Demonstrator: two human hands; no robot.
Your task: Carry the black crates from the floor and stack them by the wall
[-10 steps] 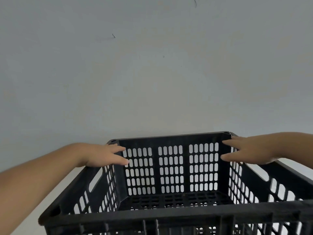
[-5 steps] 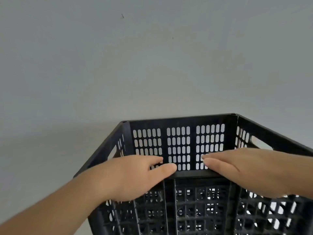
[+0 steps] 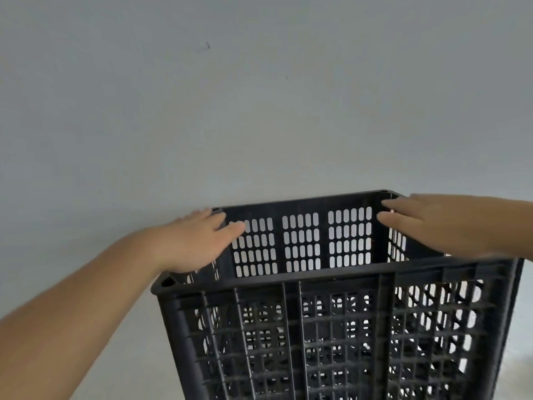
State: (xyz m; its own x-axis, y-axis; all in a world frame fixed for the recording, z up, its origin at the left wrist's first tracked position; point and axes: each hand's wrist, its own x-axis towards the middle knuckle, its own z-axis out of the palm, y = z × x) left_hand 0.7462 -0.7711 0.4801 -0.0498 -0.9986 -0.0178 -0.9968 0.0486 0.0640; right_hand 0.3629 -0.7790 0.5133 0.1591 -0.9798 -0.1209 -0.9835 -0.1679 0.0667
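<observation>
Black crate [image 3: 331, 327] fills the lower middle and lower right of the frame. Its far side stands just in front of the pale wall [image 3: 259, 111], which shows white through the slots. It looks already set in its place by the wall. What it rests on is cut off by the lower edge, so I cannot tell whether other crates lie under it.

Both hands are spread flat with straight fingers and clasp nothing. The left hand [image 3: 196, 241] lies over the left side rim near the far left corner, its thumb reaching toward the slotted far side. The right hand [image 3: 432, 223] lies over the far right corner. Blur hides whether its fingertips press the rim or float just above it. Flat palms at the two far corners suit nudging the crate square and close to the wall rather than lifting it.

Half a second ago the hands lay close together on the middle of the near rim. Now they are well apart, one at each far corner, much as they were a second ago. The crate also sits lower and further right in the frame.
</observation>
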